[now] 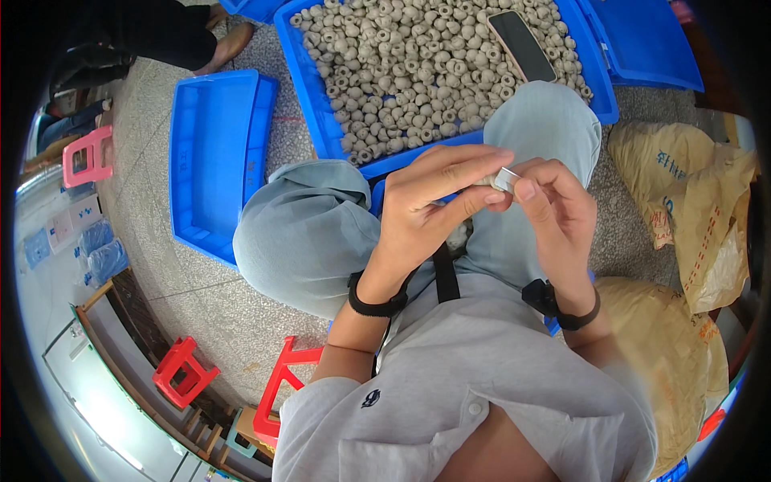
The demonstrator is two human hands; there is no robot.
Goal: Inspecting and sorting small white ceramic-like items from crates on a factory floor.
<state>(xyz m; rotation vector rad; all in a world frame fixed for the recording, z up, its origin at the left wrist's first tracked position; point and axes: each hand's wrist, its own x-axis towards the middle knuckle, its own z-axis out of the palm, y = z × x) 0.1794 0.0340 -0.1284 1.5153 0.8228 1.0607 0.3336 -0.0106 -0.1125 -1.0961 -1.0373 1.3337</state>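
Above my lap, my two hands meet at the fingertips. My left hand is closed in a pinch on a small grey piece, mostly covered by its thumb and fingers. My right hand is closed too, its thumb and forefinger on a small flat whitish piece that shines like metal. This flat piece touches or nearly touches the grey one; which, I cannot tell. Just beyond my knees, a blue bin holds a heap of small round grey pieces, several with holes.
A phone rests on the heap. Left of my knee stand nested blue crates. Brown paper sacks crowd the right side. Red stools and a pink stool stand at left. Another person's shoe shows at the upper left.
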